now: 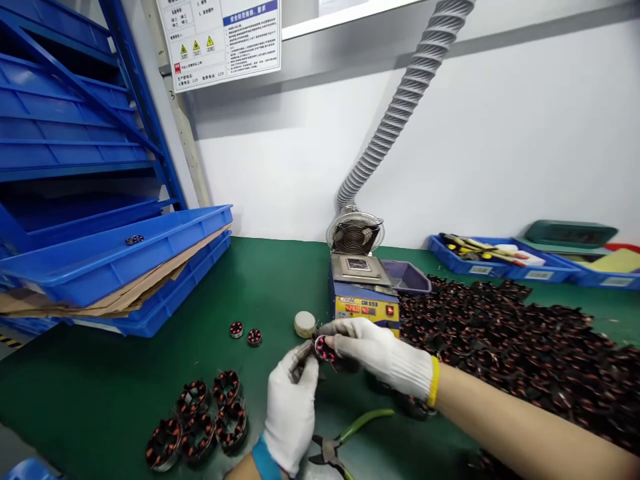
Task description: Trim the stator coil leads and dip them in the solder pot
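Note:
Both hands wear white gloves and meet at the middle of the bench. My left hand (294, 403) is closed on the lower left side of a small ring-shaped coil part (325, 349) with pink and black segments. From the right, my right hand (375, 350) pinches the same part between thumb and fingers. Right behind it stands a round whitish pad (305, 324). Two small coil rings (255, 337) lie to the left, and several larger rings (197, 435) are grouped nearer the front. Green-handled cutters (330, 451) rest below my hands.
A blue and yellow soldering unit (365, 307) stands behind my right hand, under a grey duct (400, 100). A large heap of coil parts (520, 347) covers the right side. Blue trays (150, 253) stand at left; tool bins (540, 269) at back right.

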Motion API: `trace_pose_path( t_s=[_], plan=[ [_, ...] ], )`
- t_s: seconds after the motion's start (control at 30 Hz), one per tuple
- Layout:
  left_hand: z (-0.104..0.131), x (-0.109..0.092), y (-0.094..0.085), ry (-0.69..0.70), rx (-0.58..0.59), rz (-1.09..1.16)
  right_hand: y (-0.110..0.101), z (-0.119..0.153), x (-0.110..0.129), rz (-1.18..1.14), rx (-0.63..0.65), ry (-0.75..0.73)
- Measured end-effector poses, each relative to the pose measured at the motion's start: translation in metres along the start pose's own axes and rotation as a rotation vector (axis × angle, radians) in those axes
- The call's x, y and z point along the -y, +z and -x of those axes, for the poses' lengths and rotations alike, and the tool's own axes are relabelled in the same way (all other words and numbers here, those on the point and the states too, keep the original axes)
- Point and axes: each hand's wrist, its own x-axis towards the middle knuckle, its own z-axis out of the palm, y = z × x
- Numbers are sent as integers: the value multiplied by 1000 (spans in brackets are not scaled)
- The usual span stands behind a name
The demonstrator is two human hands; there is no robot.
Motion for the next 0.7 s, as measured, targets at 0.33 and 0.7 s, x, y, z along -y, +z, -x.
trace_pose_path(
  t_s=[0.33, 0.7],
  plan=[
    [17, 21, 2, 306, 183, -475, -116, -68, 27, 440, -592, 179],
    [18, 45, -4, 713, 405, -819, -127, -108, -6, 662, -618, 261]
  ],
)
